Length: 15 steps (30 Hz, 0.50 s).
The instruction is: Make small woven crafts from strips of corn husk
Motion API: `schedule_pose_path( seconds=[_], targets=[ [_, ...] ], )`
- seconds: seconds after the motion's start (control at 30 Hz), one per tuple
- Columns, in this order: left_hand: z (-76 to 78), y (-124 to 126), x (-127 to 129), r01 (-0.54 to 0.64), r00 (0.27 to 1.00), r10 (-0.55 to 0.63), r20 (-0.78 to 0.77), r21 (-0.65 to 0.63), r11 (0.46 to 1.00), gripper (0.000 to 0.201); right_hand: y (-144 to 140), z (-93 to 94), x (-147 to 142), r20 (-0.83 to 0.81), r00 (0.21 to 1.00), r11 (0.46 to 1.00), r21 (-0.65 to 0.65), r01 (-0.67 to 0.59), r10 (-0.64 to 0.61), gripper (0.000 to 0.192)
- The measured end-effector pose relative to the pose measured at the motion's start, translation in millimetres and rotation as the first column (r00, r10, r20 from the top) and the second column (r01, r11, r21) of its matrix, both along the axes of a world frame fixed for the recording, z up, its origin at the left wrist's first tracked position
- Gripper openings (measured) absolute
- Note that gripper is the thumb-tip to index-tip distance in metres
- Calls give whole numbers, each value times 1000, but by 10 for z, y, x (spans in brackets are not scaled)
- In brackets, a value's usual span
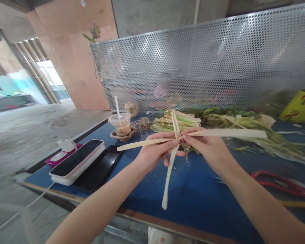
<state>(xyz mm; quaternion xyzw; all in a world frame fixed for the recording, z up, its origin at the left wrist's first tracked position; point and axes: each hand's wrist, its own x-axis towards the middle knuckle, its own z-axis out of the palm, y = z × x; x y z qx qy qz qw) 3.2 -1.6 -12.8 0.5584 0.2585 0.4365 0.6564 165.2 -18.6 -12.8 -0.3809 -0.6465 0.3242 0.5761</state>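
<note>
Item: pale leaf strips (183,135), crossed, held above blue counter (193,196). L hand (152,150) & R hand (205,145): each grip pinching strips at crossing. Tip, my view: keep pinch tight at centre, strips flat, no twist. Husk pile (178,122) behind.

On the blue-topped table (193,196): a clear plastic cup with straw (121,124) at ten o'clock, red-handled scissors (277,183) at four o'clock, before a perforated metal screen (244,47).
</note>
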Motion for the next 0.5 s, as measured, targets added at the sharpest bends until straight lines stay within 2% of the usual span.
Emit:
schedule_pose_path(
  seconds=[0.13,0.23,0.3,0.37,0.4,0.5],
  targets=[
    [-11,3,5,-59,997,63,-37,89,994,29,13,-23,-8,9,1000,999,-42,-19,19,14],
    [-12,27,3,-63,994,68,-88,68,996,28,0,-10,38,189,972,989,-20,144,-138,19],
    [-17,50,0,-87,991,89,-104,19,996,25,-22,6,74,426,859,958,93,269,-283,29],
    [-25,73,-6,-119,988,114,-107,-41,992,20,-49,18,95,598,720,936,213,280,-351,42],
    [-30,82,-9,-127,987,120,-110,-64,990,18,-60,21,98,640,678,932,257,255,-362,44],
    [-41,103,-23,-108,988,97,-118,-93,990,19,-74,12,84,641,653,908,370,197,-403,29]
  ],
)
